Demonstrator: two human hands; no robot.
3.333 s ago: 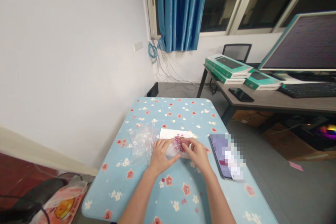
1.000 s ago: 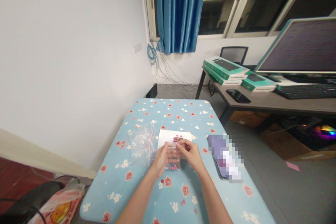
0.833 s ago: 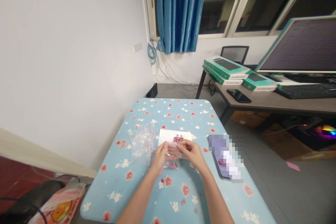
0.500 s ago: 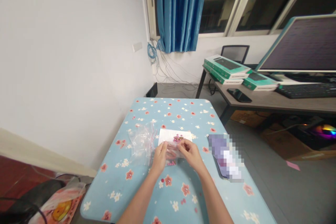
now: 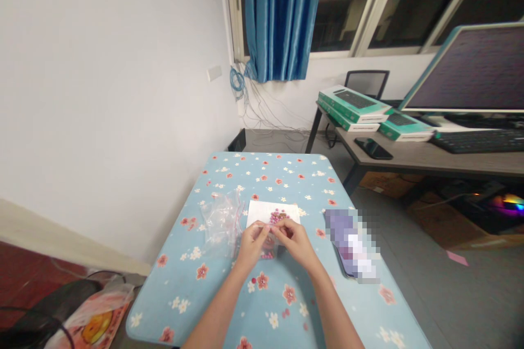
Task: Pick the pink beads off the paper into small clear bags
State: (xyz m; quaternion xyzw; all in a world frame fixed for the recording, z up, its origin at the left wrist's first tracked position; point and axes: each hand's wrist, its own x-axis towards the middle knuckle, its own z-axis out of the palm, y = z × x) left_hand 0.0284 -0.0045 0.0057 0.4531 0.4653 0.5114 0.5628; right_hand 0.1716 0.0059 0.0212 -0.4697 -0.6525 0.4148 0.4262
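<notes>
Clear plastic bag (image 5: 272,249), pink beads (image 5: 267,255) low inside, top pinched in both hands (image 5: 251,243)

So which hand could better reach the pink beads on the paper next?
Probably the right hand: it sits closer to the pink beads, while the left hand lies farther left. Both pinch a clear bag.

- Here stands a table (image 5: 286,180), light blue with red and white flowers.
- Near the middle lies a white sheet (image 5: 257,211) carrying a cluster of pink beads (image 5: 277,217).
- Crumpled clear plastic (image 5: 221,221) lies just left of the sheet.
- A phone (image 5: 344,242) rests by the right edge.
- A loose red bead (image 5: 254,281) sits nearer the front.
</notes>
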